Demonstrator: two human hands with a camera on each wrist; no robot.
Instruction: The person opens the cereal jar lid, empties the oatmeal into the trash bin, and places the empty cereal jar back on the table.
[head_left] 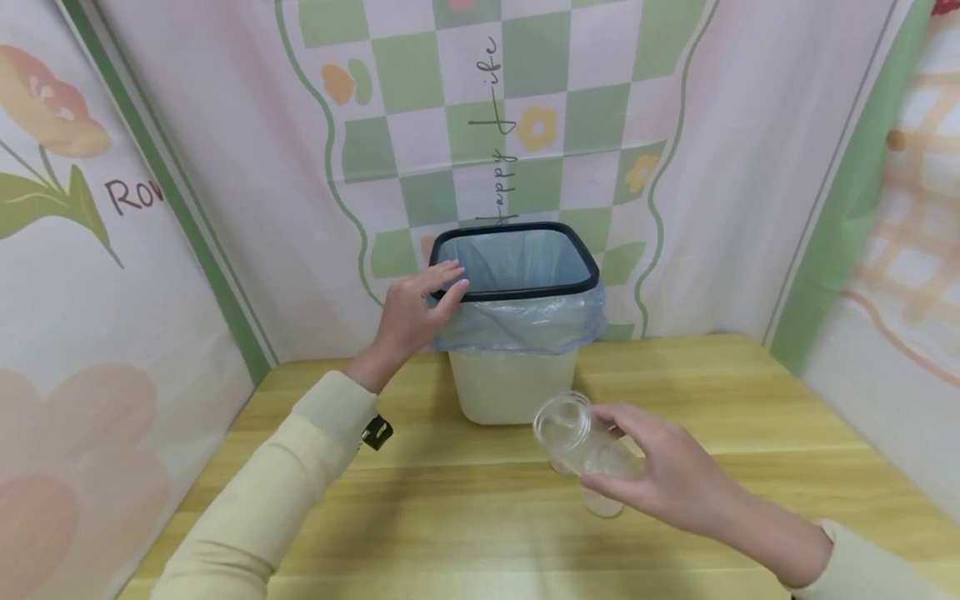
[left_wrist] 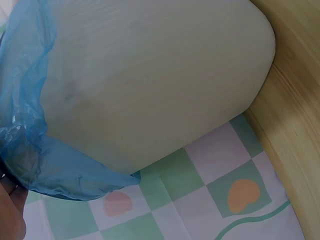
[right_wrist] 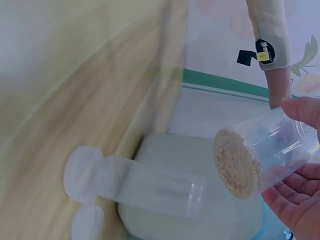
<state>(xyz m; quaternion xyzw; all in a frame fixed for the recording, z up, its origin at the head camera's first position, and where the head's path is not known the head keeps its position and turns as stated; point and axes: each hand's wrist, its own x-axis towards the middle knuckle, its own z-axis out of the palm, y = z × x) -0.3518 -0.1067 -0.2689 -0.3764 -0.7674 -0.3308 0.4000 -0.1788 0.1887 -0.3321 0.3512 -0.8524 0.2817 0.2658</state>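
Observation:
My right hand [head_left: 667, 475] holds a clear plastic jar [head_left: 562, 429] tilted above the table, its mouth towards the bin. Pale brown flakes or crumbs [right_wrist: 237, 165] lie at the jar's bottom, as the right wrist view shows. At the left of a cream trash bin [head_left: 513, 392], my left hand [head_left: 412, 312] rests on the black rim [head_left: 525, 293] with fingers fairly straight; part of its contact is hidden. A blue plastic bag [head_left: 517, 325] lines the bin and folds down over its outside.
A second clear jar [right_wrist: 150, 185] stands on the wooden table [head_left: 465, 517] near the bin, with two pale round lids [right_wrist: 84, 172] beside it. Printed curtains [head_left: 225, 108] enclose the table at the back and sides.

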